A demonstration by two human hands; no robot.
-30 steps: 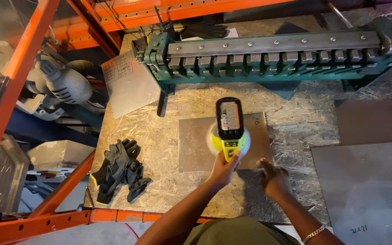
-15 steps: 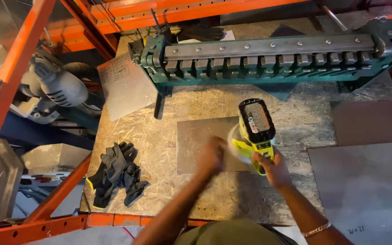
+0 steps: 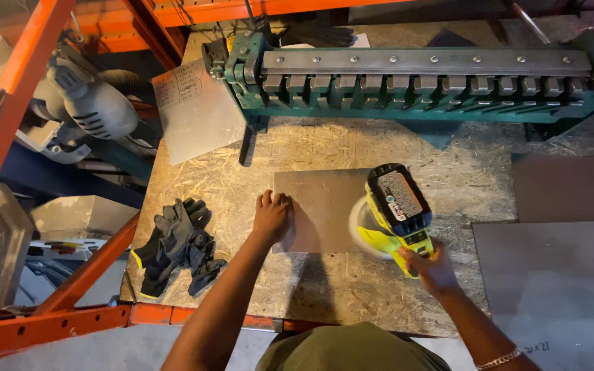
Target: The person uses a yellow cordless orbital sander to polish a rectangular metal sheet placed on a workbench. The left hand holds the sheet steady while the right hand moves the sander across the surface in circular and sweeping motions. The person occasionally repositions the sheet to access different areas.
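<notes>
Chipboard bench [image 3: 256, 172], one metal sheet [image 3: 317, 206] under flat left hand [image 3: 270, 214], right hand [image 3: 433, 266] fingers gripping one yellow sander [image 3: 397, 209], two gloves [image 3: 177, 244]

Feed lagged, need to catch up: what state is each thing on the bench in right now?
Left hand: flat on the metal sheet.
Right hand: gripping the sander.
Sander: pad down on sheet's right edge.
Metal sheet: lying flat on bench.
Gloves: off, heaped at left.

Left hand [image 3: 270, 215] pressed flat; right hand [image 3: 432, 265] apparently clenched, fingers hidden.
</notes>
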